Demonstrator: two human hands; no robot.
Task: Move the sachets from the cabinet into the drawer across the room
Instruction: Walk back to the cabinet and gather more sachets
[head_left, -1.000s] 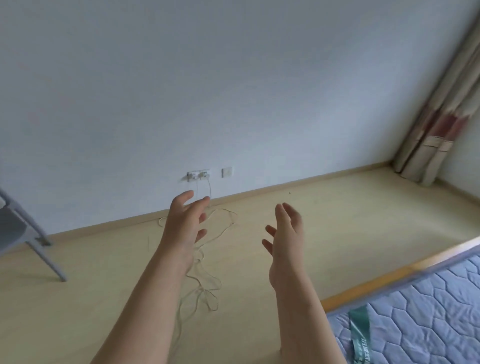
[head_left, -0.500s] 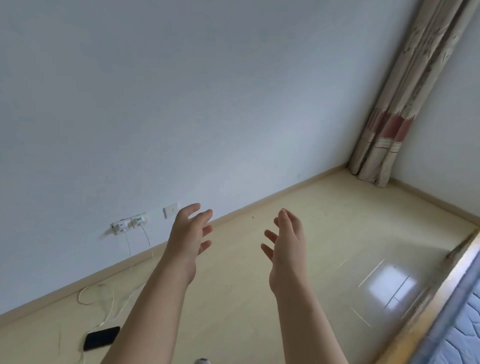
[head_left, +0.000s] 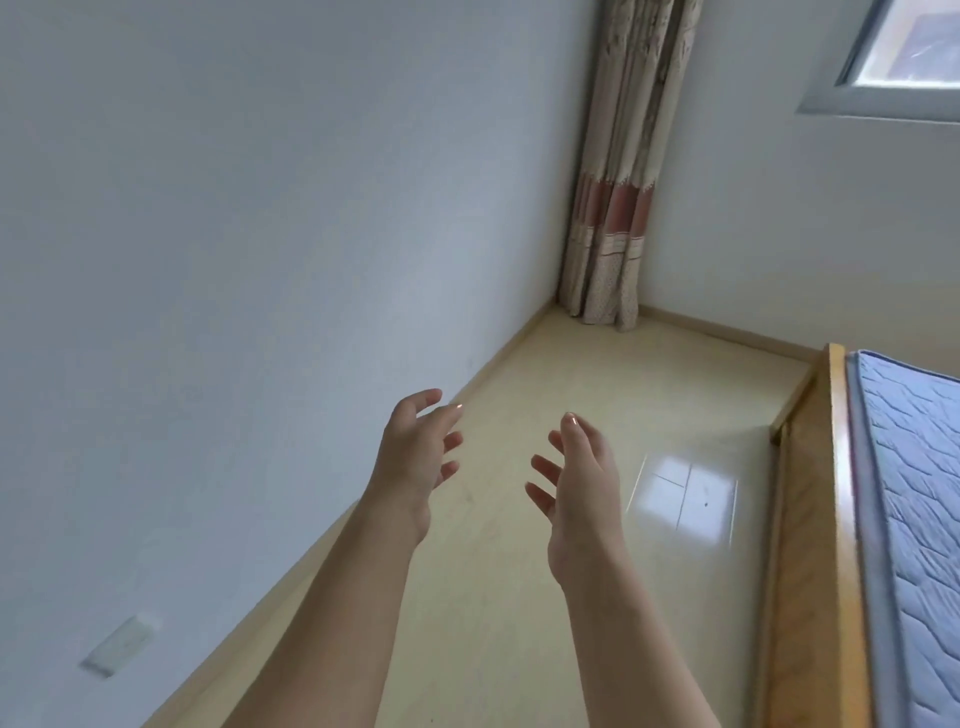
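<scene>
Both forearms reach forward at mid-frame. Left hand (head_left: 415, 462) and right hand (head_left: 582, 488) are held over the floor (head_left: 493, 597), palms facing each other, fingers (head_left: 448, 414) spread apart and loose, holding nothing. Sachets: can't tell where they are from this view. Wall plate (head_left: 120, 646) low on the left wall. Bed frame (head_left: 841, 519) with quilted mattress (head_left: 924, 493) on the right. Curtain (head_left: 613, 208) hangs in the far corner, window (head_left: 904, 52) top right.

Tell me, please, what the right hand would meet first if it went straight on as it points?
The way looks free: the right hand points over the floor. Farther on it would probably reach the curtain in the corner first, though depth is hard to judge.
</scene>
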